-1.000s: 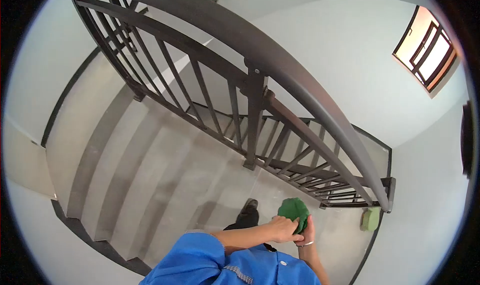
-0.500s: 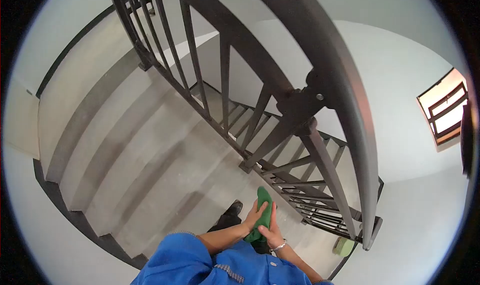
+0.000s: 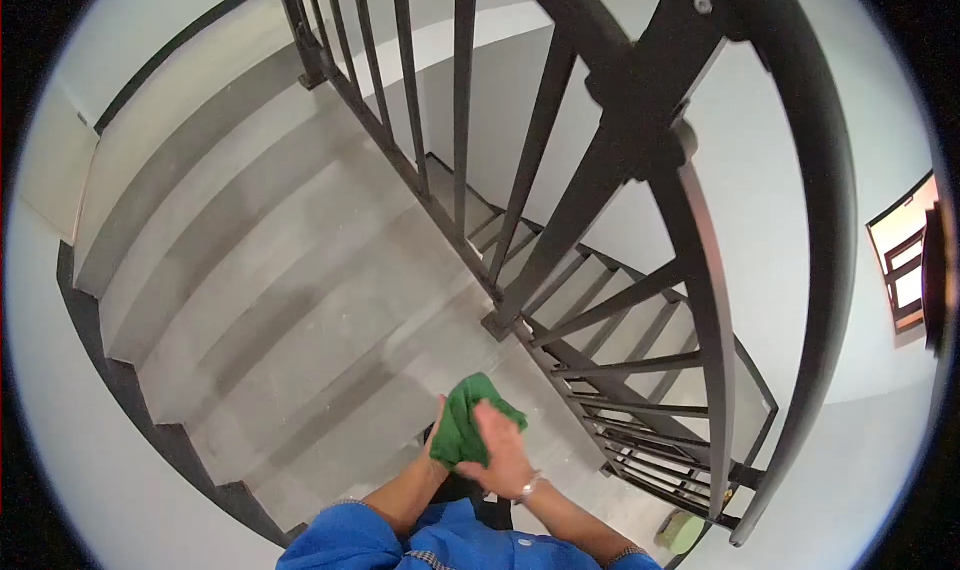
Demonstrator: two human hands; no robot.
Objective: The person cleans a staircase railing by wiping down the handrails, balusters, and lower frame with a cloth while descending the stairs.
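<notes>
Having shifted over the green cloth [image 3: 458, 422], the person's right hand [image 3: 503, 452] lay with fingers outstretched, the left hand [image 3: 437, 432] behind, its grip hidden, so the cloth, if unpinched, might slip to the floor [image 3: 562, 452].

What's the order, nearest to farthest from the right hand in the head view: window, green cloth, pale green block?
1. Green cloth: against the right hand.
2. Pale green block: lower right of the view.
3. Window: at the far right, higher up.
</notes>
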